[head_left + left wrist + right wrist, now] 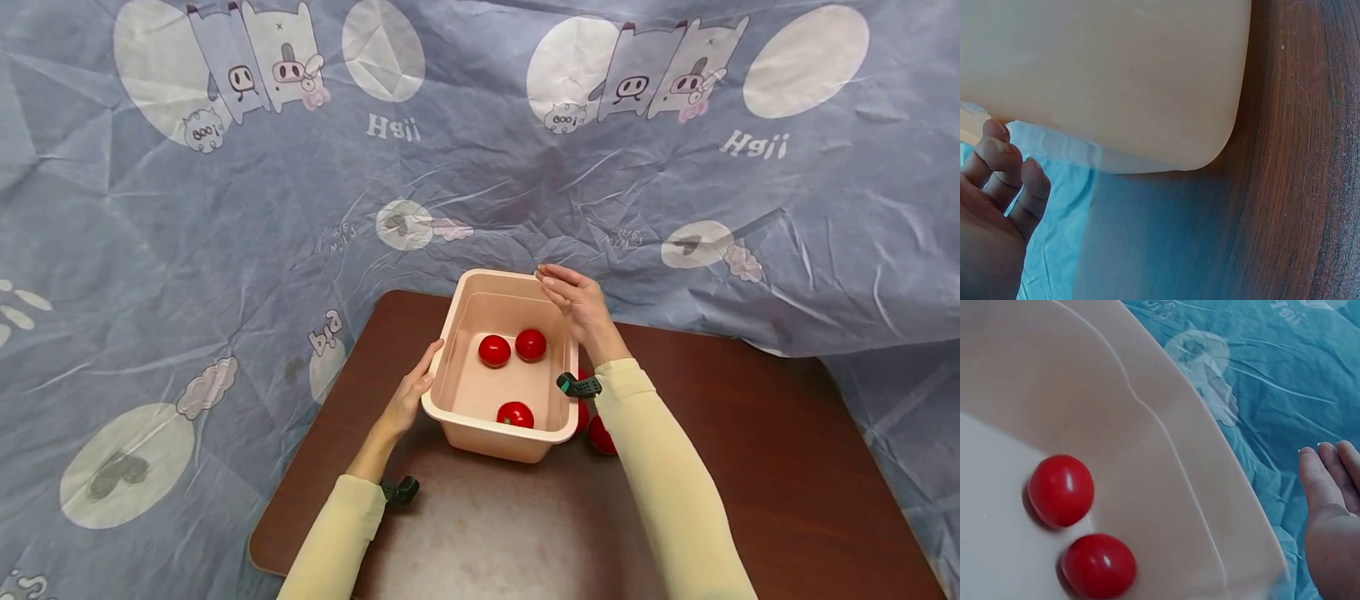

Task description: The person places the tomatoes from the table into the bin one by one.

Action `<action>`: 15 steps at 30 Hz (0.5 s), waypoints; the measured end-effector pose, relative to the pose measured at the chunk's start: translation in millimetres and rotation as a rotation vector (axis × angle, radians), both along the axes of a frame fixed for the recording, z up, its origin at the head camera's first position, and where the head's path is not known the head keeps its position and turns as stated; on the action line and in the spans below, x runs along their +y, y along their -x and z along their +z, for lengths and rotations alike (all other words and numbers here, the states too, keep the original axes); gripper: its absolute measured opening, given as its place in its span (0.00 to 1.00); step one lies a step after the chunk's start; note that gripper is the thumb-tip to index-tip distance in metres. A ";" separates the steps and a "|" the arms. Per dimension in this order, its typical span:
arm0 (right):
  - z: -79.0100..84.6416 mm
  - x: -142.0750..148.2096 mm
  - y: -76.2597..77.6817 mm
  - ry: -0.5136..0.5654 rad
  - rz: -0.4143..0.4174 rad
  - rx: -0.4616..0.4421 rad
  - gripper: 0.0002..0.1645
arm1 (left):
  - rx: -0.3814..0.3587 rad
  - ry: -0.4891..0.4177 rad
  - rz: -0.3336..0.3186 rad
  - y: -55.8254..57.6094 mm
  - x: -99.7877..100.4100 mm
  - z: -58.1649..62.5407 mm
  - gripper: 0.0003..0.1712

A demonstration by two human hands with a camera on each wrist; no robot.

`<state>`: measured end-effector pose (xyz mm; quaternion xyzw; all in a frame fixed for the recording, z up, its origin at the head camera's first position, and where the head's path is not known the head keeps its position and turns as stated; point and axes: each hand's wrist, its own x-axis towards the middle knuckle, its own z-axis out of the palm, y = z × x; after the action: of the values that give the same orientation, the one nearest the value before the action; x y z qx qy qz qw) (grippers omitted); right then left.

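Observation:
A pale pink plastic basin (498, 387) stands tilted toward me over the table, with three red tomatoes inside. Two of them, one tomato (494, 351) and another tomato (530, 344), lie near the middle; the third tomato (515, 414) is partly hidden by the near rim. My left hand (405, 404) grips the basin's left rim, its fingers bent at the edge in the left wrist view. Over the far right corner is my right hand (576, 304), fingers extended and holding nothing. In the right wrist view it appears beside the basin wall (1210, 481).
More red tomatoes lie on the table to the right of the basin, including one tomato (602, 436) partly covered by my right sleeve. The brown wooden table (750, 450) has rounded corners. A blue printed cloth (480, 167) hangs behind and to the left.

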<state>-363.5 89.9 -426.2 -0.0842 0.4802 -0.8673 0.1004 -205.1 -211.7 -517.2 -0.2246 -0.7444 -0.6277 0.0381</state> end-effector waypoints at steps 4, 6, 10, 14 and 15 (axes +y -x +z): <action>2.2 16.9 -0.6 0.027 -0.027 0.025 0.35 | 0.004 -0.008 -0.005 1.3 0.6 0.9 0.34; 2.1 26.2 -1.3 0.048 -0.036 0.032 0.34 | 0.004 -0.008 -0.005 1.7 0.6 1.3 0.33; -1.6 46.7 -2.4 0.068 -0.046 0.040 0.28 | -0.004 -0.009 -0.008 0.5 1.2 2.1 0.33; -7.6 67.7 -3.7 0.063 -0.061 0.032 0.20 | -0.016 -0.009 -0.008 -1.2 2.0 2.5 0.34; -9.5 72.3 -4.3 0.061 -0.062 0.026 0.19 | -0.018 -0.010 -0.007 -1.6 2.0 2.3 0.34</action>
<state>-359.2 162.2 -435.7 -0.0834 0.4571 -0.8831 0.0646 -203.5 -209.7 -514.9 -0.2214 -0.7407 -0.6336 0.0301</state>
